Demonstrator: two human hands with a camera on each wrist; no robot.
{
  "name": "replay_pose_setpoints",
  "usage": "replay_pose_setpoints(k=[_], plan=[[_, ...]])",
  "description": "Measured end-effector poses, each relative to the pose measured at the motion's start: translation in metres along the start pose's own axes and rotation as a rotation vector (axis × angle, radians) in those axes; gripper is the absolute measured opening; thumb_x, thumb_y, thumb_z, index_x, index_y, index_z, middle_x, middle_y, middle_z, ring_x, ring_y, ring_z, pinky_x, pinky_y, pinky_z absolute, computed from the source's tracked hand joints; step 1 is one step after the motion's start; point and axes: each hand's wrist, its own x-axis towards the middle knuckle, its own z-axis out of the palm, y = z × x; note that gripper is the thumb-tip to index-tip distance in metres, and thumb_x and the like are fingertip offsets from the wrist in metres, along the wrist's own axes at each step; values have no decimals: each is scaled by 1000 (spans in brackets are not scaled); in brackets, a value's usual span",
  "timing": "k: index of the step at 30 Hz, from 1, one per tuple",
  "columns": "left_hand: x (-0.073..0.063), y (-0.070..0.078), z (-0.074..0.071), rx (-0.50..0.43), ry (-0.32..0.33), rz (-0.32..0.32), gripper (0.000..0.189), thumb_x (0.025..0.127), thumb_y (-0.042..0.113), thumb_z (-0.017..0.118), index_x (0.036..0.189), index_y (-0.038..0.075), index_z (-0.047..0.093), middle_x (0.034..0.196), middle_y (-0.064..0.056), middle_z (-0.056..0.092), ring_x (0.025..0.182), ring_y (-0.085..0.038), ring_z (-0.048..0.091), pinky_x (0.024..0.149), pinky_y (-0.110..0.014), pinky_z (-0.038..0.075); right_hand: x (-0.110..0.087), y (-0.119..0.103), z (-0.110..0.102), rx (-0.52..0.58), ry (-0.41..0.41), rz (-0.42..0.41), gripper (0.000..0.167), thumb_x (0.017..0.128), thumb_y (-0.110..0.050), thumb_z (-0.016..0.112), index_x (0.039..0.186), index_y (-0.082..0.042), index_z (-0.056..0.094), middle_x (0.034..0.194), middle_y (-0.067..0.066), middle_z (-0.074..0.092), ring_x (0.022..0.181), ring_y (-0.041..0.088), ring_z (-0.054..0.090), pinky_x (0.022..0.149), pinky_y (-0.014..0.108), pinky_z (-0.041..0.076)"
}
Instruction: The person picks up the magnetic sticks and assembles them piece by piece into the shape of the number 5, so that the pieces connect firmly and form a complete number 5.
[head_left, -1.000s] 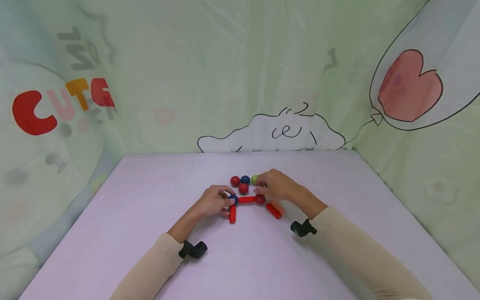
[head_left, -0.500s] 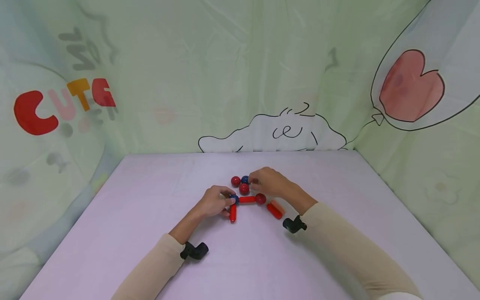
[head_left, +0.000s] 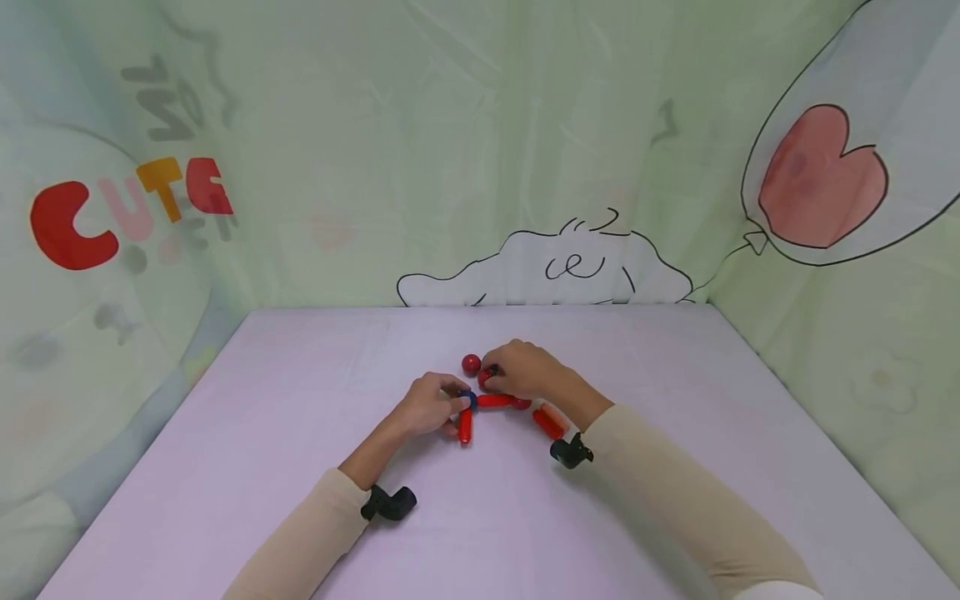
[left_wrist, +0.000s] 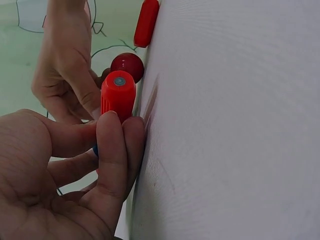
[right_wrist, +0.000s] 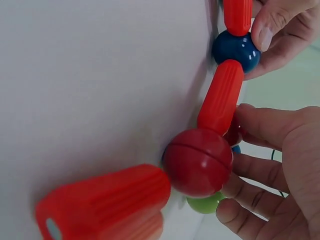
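My left hand (head_left: 431, 406) pinches a blue ball (right_wrist: 236, 50) that joins two red magnetic sticks. One red stick (head_left: 466, 427) points toward me under the left fingers. The other red stick (head_left: 493, 401) runs right to a red ball (right_wrist: 197, 162) at its end. My right hand (head_left: 525, 368) reaches over the loose balls behind this chain, its thumb and fingers around a loose red ball (head_left: 485, 379). A green ball (right_wrist: 205, 203) shows by its lower fingers in the right wrist view, and a loose blue ball is mostly hidden under the hand.
Another red ball (head_left: 471, 364) sits behind, left of the right hand. To the right of the chain lie a loose red stick (head_left: 547, 423) and an orange stick (head_left: 556, 414) side by side. Printed curtains stand around the pale table (head_left: 337, 350).
My right hand has moved left from beside the green ball, across the blue one, to the loose red ball. The left hand keeps its place on the chain.
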Motion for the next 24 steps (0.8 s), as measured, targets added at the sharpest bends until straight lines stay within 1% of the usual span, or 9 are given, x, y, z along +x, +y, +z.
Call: replay_pose_setpoints(k=[7, 15, 20, 24], plan=[[3, -1, 0, -24, -15, -22, 26, 99, 14, 66, 124, 5, 68, 109, -10, 61, 58, -22, 70, 64, -29, 56, 5, -9, 1, -43, -22, 12, 34, 92, -28, 77, 123, -15, 72, 94, 0, 66, 89, 18, 58, 74, 28, 53], [2, 0, 0, -6, -21, -12, 26, 99, 13, 66, 123, 4, 68, 108, -10, 61, 57, -21, 69, 62, -28, 55, 8, -16, 6, -73, -30, 66, 33, 89, -30, 80, 116, -13, 70, 89, 0, 65, 85, 18, 60, 76, 31, 56], [2, 1, 0, -3, -16, -12, 27, 99, 12, 66, 124, 4, 68, 108, -10, 61, 57, -21, 69, 62, -28, 56, 9, -16, 9, -85, -29, 70, 31, 90, -30, 78, 114, -12, 71, 86, 1, 64, 82, 19, 60, 73, 29, 56], [1, 1, 0, 4, -11, -11, 27, 99, 13, 66, 124, 4, 68, 107, -10, 61, 57, -21, 69, 63, -29, 55, 8, -17, 10, -76, -28, 68, 32, 90, -29, 77, 116, -11, 72, 86, 2, 64, 82, 19, 60, 71, 28, 55]])
